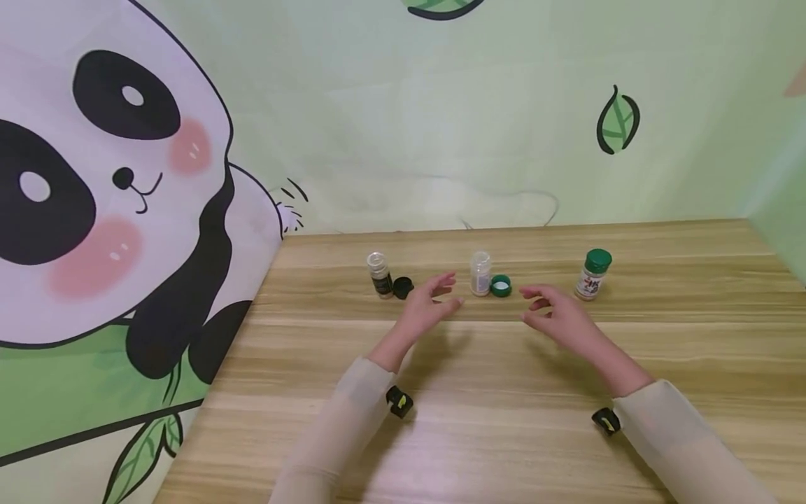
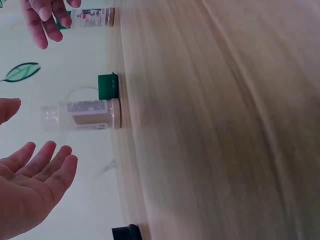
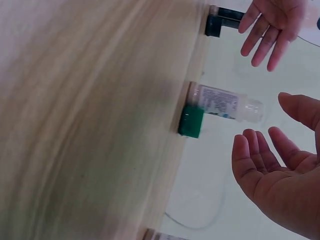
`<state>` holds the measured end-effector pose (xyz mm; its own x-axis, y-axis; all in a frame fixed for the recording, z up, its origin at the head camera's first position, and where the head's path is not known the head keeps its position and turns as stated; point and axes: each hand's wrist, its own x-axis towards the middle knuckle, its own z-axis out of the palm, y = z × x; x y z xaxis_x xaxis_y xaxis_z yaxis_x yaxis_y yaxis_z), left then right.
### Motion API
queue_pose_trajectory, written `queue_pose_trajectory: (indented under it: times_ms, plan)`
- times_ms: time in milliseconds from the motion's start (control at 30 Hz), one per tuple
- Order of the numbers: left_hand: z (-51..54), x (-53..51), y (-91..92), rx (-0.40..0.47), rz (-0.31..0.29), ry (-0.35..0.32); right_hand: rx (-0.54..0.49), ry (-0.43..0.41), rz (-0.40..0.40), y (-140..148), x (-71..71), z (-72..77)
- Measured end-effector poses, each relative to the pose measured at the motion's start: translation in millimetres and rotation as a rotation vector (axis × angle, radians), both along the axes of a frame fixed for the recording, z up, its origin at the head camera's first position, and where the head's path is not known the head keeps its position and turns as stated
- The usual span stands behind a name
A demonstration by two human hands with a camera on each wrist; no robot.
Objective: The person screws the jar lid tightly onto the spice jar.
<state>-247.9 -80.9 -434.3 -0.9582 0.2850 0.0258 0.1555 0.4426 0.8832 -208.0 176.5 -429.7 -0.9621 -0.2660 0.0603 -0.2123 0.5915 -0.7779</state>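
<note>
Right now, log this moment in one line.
left hand: empty; right hand: empty; black-labelled bottle: uncapped; middle bottle: uncapped; black cap, green cap: off; rightmost bottle: capped

There are three small bottles (image 1: pixel 481 276) and three caps (image 1: pixel 598 260).

A wood-grain table (image 1: pixel 504 434) against a panda-printed backdrop (image 1: pixel 390 126) suggests an indoor setup, room type unclear.

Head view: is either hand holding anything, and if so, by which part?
Nothing is held: the left hand and right hand are both empty, clear of the middle transparent cylindrical bottle and round green cap beside it.
</note>
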Motion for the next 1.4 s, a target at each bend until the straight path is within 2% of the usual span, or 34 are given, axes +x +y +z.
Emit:
queue_pose_trajectory:
  times_ms: [167,200,367,500,733,867,1133,1400]
  plan:
    - [-0.4,-11.1,4.9,-0.01,0.007,-0.059,0.055,-0.047,-0.006,-1,-13.8,-4.7]
    - [-1.4,-14.5,6.4,0.001,0.008,-0.086,0.064,-0.057,-0.007,-2,-16.7,-5.2]
    - [-10.9,-29.1,13.7,0.035,0.004,-0.125,0.057,-0.14,0.003,-2,-30.5,-8.6]
    - [-16.0,-36.8,19.3,0.041,0.016,-0.142,0.039,-0.213,-0.004,-3,-41.8,-11.8]
    - [-24.3,-49.5,30.1,0.058,0.029,-0.12,0.0,-0.255,-0.007,-4,-58.6,-15.9]
    - [-28.6,-53.8,35.2,0.06,0.036,-0.118,0.012,-0.279,0.0,-5,-65.8,-16.3]
    - [-34.2,-57.6,43.2,0.037,0.058,-0.146,0.07,-0.254,0.003,-9,-77.8,-18.6]
    - [-36.4,-62.5,48.5,0.039,0.069,-0.132,0.096,-0.25,0.015,-14,-88.1,-25.0]
